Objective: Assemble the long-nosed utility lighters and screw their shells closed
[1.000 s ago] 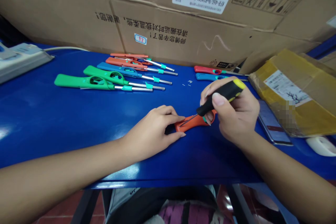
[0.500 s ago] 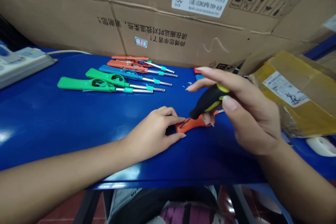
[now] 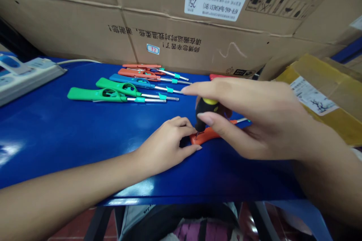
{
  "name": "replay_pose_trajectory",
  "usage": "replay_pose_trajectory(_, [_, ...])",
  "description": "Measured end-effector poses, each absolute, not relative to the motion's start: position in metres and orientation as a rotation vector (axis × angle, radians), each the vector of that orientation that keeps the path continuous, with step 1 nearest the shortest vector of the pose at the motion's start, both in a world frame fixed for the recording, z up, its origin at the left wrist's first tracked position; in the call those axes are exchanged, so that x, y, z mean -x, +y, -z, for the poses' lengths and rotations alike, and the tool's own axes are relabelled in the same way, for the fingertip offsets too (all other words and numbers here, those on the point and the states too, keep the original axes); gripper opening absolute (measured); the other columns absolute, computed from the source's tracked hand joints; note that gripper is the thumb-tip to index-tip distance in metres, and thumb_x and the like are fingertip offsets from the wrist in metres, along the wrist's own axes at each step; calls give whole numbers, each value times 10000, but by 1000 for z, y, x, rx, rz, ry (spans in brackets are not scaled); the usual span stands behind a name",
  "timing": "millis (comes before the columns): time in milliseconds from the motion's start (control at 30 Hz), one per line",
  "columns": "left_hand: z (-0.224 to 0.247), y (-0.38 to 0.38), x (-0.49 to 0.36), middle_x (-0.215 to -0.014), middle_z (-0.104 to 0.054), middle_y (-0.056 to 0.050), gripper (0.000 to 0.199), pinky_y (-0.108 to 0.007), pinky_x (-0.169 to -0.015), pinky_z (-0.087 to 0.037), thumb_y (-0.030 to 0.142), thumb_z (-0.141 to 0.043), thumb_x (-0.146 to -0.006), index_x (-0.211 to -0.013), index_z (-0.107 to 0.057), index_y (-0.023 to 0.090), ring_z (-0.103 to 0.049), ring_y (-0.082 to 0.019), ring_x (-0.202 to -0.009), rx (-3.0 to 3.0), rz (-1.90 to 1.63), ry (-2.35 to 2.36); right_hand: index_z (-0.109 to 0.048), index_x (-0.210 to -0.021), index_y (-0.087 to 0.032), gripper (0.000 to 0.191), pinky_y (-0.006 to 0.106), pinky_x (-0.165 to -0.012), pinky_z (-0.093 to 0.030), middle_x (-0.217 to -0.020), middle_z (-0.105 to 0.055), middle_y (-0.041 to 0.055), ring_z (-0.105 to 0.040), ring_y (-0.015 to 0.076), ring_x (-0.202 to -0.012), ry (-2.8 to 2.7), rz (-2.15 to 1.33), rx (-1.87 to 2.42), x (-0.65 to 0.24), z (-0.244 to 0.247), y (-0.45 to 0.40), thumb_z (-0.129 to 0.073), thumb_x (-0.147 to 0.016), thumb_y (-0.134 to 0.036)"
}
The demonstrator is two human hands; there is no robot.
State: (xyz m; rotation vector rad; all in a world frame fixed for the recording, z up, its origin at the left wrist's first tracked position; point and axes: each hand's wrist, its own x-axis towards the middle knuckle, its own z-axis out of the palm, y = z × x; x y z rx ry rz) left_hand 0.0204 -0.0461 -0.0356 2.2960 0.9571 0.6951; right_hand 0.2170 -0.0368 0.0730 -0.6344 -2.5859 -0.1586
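An orange long-necked lighter (image 3: 210, 133) lies on the blue table, its metal tube pointing right. My left hand (image 3: 171, 143) pinches the end of its handle between thumb and fingers. In my right hand (image 3: 254, 116) is a short screwdriver (image 3: 202, 116) with a black and yellow grip, held nearly upright. Its tip meets the handle near the left end, just beside my left fingers. My right index finger stretches out past the top of the grip. The right hand hides the middle of the lighter.
Several green, blue and orange long-necked lighters (image 3: 97, 94) lie in a row at the back left. A power strip (image 3: 28, 79) is at the far left. A large cardboard box (image 3: 158, 15) stands behind, and a yellow-taped carton (image 3: 319, 94) sits at the right. Something red (image 3: 222, 77) lies behind my right hand.
The screwdriver has swung from a strong slant to nearly upright, its tip staying at the handle's end. My right hand has moved left and over the lighter; my left hand keeps its hold.
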Motion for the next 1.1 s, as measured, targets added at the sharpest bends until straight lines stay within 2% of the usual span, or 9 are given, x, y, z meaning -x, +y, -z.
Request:
replay_pose_trajectory(133, [38,-45,-21,-982,-658,-43,210,-353,-862,-515,302,-713,-902,-1074,-719,182,-628,-209,-943,-2310,-713,968,-677,-1103,-230,321,267,-636,-528,-964,-769,16,-733,184,-864,-2589,307,658,-222,-72,-34,-475,-1022,-467])
replay_pose_trajectory(300, [38,-45,-21,-992,-667,-34,207,-357,-885,-511,298,-702,-913,-1091,-722,194,-626,-205,-958,-2319,-705,928,-409,-1482,-83,474,238,-770,-524,-1372,-657,79,-664,145,-1148,-2721,173,597,-229,-75,-35,-404,-1033,-234])
replay_pose_trajectory(467, [37,-45,-22,-940,-656,-18,173,-331,-851,-522,284,-728,-893,-1043,-726,198,-623,-185,-904,-2318,-742,938,-628,-1252,-159,463,274,-582,-446,-953,-773,18,-707,152,-806,-2663,378,686,-230,-76,-33,-433,-1035,-518])
replay_pose_trajectory(567, [38,-45,-22,-980,-663,-36,203,-352,-893,-525,282,-719,-900,-1081,-728,191,-632,-197,-944,-2308,-748,921,-391,-1502,-65,506,261,-739,-503,-1261,-695,90,-671,158,-1041,-2735,58,642,-232,-80,-34,-392,-1050,-293])
replay_pose_trajectory(633, [39,-44,-23,-999,-668,-45,202,-367,-906,-524,282,-720,-897,-1075,-734,186,-633,-206,-955,-2317,-749,915,-349,-1533,-96,533,250,-753,-505,-1278,-681,73,-669,145,-1017,-2768,-30,649,-233,-81,-35,-417,-1015,-204])
replay_pose_trajectory(733, [38,-44,-23,-933,-666,-29,162,-355,-854,-533,273,-742,-879,-1014,-741,184,-632,-199,-888,-2342,-757,932,-665,-1151,-183,316,275,-539,-414,-817,-713,-7,-638,146,-641,-2668,197,739,-231,-79,-33,-517,-999,-418])
replay_pose_trajectory(800, [36,-45,-23,-921,-670,-28,157,-352,-846,-537,270,-754,-867,-994,-744,178,-635,-200,-879,-2346,-759,936,-664,-858,-183,425,295,-467,-317,-603,-599,-20,-552,149,-500,-2587,347,793,-229,-77,-32,-501,-976,-557])
replay_pose_trajectory(1000, [37,-45,-22,-1027,-704,-73,259,-385,-925,-533,299,-722,-893,-1115,-752,168,-658,-230,-982,-2315,-730,940,-623,-1111,-174,305,273,-696,-459,-1022,-720,46,-678,162,-902,-2665,152,662,-227,-79,-35,-341,-1056,-279])
replay_pose_trajectory(1100, [38,-44,-23,-1059,-719,-75,282,-385,-946,-529,291,-724,-890,-1143,-747,169,-664,-236,-1016,-2317,-721,938,-627,-892,-185,391,269,-543,-341,-769,-676,6,-631,136,-708,-2593,355,709,-225,-76,-34,-382,-1066,-434])
